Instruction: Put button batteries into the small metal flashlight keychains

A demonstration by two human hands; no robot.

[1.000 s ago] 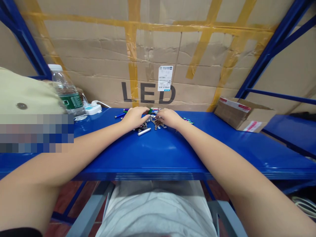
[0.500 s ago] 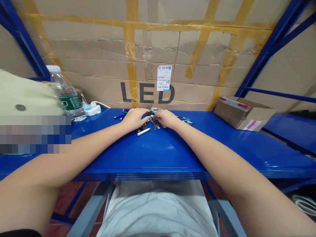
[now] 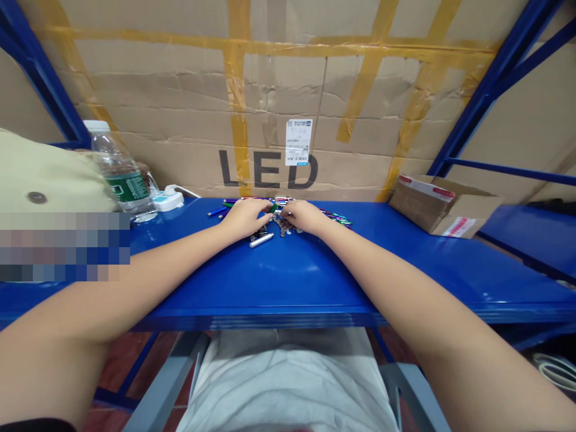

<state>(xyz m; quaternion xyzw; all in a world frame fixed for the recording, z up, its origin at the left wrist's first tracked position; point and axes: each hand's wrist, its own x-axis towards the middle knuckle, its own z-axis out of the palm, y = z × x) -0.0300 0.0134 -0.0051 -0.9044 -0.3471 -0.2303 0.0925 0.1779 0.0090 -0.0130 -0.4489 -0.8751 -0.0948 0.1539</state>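
My left hand is closed, thumb and fingers pinching a small green tube that points toward my right hand. Bent fingers on my right hand come together beside the tube's end, over a scatter of small coppery and silvery metal bits; whatever they pinch is too small to make out. A silver tube lies on the table just in front of my left hand. Blue tubes lie to the left, and shiny multicoloured tubes are heaped to the right, partly behind the right hand.
On the blue table, an open cardboard box stands at right. A water bottle and a white power strip are at left, near a person in a pale cap. A large taped carton forms the back.
Both hands stay in nearly the same place, with the green tube still in my left hand. My right fingers have shifted only slightly.
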